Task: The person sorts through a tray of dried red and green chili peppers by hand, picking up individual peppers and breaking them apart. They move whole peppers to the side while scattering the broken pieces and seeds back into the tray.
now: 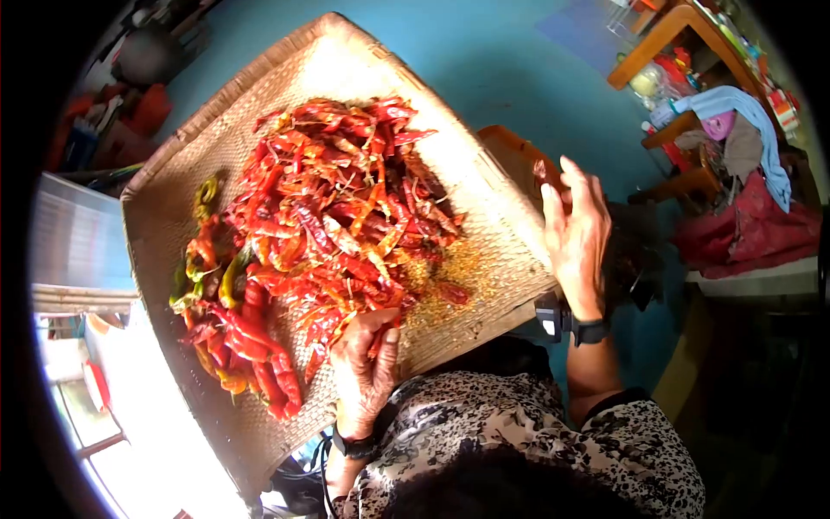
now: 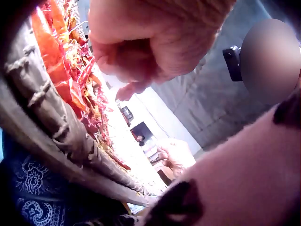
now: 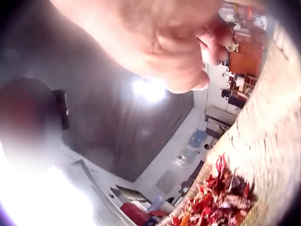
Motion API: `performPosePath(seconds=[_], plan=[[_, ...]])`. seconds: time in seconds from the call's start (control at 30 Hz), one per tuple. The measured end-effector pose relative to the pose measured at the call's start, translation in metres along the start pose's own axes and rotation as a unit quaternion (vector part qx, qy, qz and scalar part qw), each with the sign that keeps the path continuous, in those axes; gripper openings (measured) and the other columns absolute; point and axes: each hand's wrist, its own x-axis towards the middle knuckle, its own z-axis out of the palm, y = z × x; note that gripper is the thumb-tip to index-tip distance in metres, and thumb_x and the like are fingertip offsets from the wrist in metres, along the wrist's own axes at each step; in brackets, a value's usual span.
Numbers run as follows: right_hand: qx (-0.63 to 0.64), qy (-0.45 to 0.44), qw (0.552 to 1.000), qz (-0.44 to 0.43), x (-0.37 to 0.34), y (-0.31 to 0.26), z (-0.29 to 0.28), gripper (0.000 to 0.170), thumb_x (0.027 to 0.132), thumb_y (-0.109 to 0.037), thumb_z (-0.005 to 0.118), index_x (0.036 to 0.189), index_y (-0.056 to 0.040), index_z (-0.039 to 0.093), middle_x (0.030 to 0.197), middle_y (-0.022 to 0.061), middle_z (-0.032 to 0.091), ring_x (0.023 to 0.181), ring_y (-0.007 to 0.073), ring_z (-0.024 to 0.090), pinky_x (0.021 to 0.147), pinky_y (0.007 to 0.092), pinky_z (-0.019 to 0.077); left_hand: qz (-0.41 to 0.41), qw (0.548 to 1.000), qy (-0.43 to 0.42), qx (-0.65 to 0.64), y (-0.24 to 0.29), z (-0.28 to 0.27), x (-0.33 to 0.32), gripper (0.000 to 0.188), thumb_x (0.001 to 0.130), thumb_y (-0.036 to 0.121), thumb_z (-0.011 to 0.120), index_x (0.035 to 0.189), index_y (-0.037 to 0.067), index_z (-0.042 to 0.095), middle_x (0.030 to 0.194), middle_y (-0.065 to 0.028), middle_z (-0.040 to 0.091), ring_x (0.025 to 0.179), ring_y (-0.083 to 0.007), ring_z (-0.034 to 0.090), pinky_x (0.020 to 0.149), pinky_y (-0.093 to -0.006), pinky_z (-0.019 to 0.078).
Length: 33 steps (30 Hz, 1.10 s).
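A broad woven tray [image 1: 285, 69] carries a large heap of dried red chilies [image 1: 320, 216]. My left hand [image 1: 363, 368] is at the tray's near edge with its fingers bent; a red chili [image 1: 375, 348] shows between thumb and fingers. In the left wrist view the palm side of that left hand [image 2: 155, 42] is in shadow. Beyond the tray's right rim, my right hand [image 1: 577, 229] pinches a dark, shrivelled chili [image 1: 542, 171] at its fingertips. The right wrist view shows that right hand [image 3: 178, 56] above the rim, its fingers bent.
Fresher red and green chilies [image 1: 229, 294] lie on the tray's left side, and loose seeds [image 1: 450, 268] at its right. An orange-brown container [image 1: 510, 147] stands below the right rim. Clothes [image 1: 743, 130] and a wooden chair [image 1: 666, 43] are at the far right.
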Motion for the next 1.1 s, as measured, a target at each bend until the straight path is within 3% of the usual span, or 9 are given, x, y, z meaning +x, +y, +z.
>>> performPosePath(seconds=[0.13, 0.2, 0.47, 0.7, 0.8, 0.87, 0.97, 1.03, 1.1], plan=[[0.359, -0.181, 0.908, -0.114, -0.052, -0.043, 0.04, 0.036, 0.085, 0.002, 0.065, 0.12, -0.0023, 0.056, 0.096, 0.0116, 0.061, 0.079, 0.0184, 0.062, 0.062, 0.0257, 0.0565, -0.006, 0.999, -0.029, -0.015, 0.002, 0.001, 0.002, 0.012, 0.089, 0.003, 0.065, 0.102, 0.003, 0.065, 0.08, -0.0059, 0.061, 0.064, -0.0157, 0.054, 0.062, -0.0276, 0.0456], [0.356, -0.324, 0.867, -0.125, -0.065, -0.069, 0.033, 0.038, 0.079, 0.008, 0.066, 0.115, -0.0011, 0.058, 0.106, 0.0119, 0.061, 0.09, 0.0214, 0.064, 0.072, 0.0313, 0.0587, 0.02, 0.999, -0.028, -0.012, 0.004, 0.003, 0.005, 0.011, 0.088, 0.001, 0.065, 0.099, 0.003, 0.066, 0.078, -0.0063, 0.06, 0.064, -0.016, 0.055, 0.062, -0.028, 0.0458], [0.244, -0.318, 0.907, -0.132, -0.072, -0.058, 0.039, 0.02, 0.078, 0.007, 0.067, 0.093, -0.0028, 0.06, 0.078, 0.0065, 0.062, 0.068, 0.0179, 0.063, 0.057, 0.0297, 0.0542, -0.08, 0.988, -0.003, -0.132, 0.003, 0.001, 0.001, 0.025, 0.091, 0.006, 0.066, 0.115, 0.005, 0.06, 0.084, -0.0008, 0.063, 0.072, -0.0068, 0.055, 0.065, -0.0229, 0.0454], [0.161, -0.089, 0.981, 0.062, -0.01, -0.007, 0.0, 0.015, 0.09, -0.007, 0.064, 0.104, -0.0016, 0.066, 0.088, 0.016, 0.069, 0.072, 0.0224, 0.069, 0.063, 0.0312, 0.0514, -0.145, 0.982, 0.016, -0.116, -0.017, -0.011, 0.001, 0.017, 0.096, 0.009, 0.061, 0.113, 0.004, 0.061, 0.086, -0.0001, 0.061, 0.074, -0.0063, 0.053, 0.065, -0.0219, 0.0453], [-0.15, -0.005, 0.988, -0.036, 0.003, 0.01, -0.003, 0.026, 0.089, -0.007, 0.063, 0.115, -0.0032, 0.063, 0.103, 0.0178, 0.063, 0.089, 0.0375, 0.062, 0.076, 0.0419, 0.0515, -0.177, 0.973, 0.017, -0.146, -0.015, -0.014, 0.0, 0.016, 0.098, 0.014, 0.059, 0.11, 0.004, 0.062, 0.088, 0.0001, 0.062, 0.073, -0.0057, 0.054, 0.062, -0.0222, 0.0463], [-0.119, 0.031, 0.992, -0.036, 0.0, 0.002, 0.001, 0.029, 0.086, -0.005, 0.066, 0.115, -0.0031, 0.063, 0.106, 0.0168, 0.061, 0.1, 0.0342, 0.059, 0.086, 0.0424, 0.0483, -0.171, 0.967, 0.007, -0.191, -0.01, -0.015, 0.001, 0.02, 0.099, 0.02, 0.058, 0.109, 0.003, 0.062, 0.088, -0.0007, 0.063, 0.074, -0.0065, 0.056, 0.063, -0.0226, 0.0466], [0.226, -0.072, 0.966, -0.108, -0.025, -0.04, 0.013, 0.024, 0.086, -0.005, 0.067, 0.109, -0.0006, 0.063, 0.101, 0.011, 0.062, 0.085, 0.0199, 0.062, 0.07, 0.0302, 0.0552, -0.1, 0.988, -0.014, -0.119, -0.008, -0.013, 0.004, 0.038, 0.099, 0.037, 0.055, 0.112, 0.001, 0.063, 0.102, -0.0096, 0.065, 0.081, -0.015, 0.061, 0.068, -0.0274, 0.0503], [0.403, -0.319, 0.855, -0.063, -0.057, -0.07, 0.024, 0.023, 0.086, -0.003, 0.066, 0.109, -0.0008, 0.062, 0.101, 0.0094, 0.064, 0.077, 0.017, 0.063, 0.065, 0.0267, 0.0558, -0.068, 0.993, -0.029, -0.093, -0.004, -0.008, 0.003, 0.055, 0.098, 0.051, 0.05, 0.119, 0.002, 0.062, 0.12, -0.0178, 0.062, 0.103, -0.0269, 0.062, 0.087, -0.0382, 0.0512], [0.572, -0.267, 0.766, -0.119, -0.077, -0.101, 0.049, 0.026, 0.082, 0.004, 0.066, 0.107, 0.0002, 0.063, 0.097, 0.0104, 0.065, 0.078, 0.021, 0.063, 0.065, 0.0306, 0.0555, -0.014, 0.998, -0.038, -0.051, -0.005, -0.006, 0.005, 0.06, 0.096, 0.055, 0.05, 0.123, 0.002, 0.061, 0.129, -0.0198, 0.057, 0.121, -0.0318, 0.053, 0.103, -0.0434, 0.0414]])
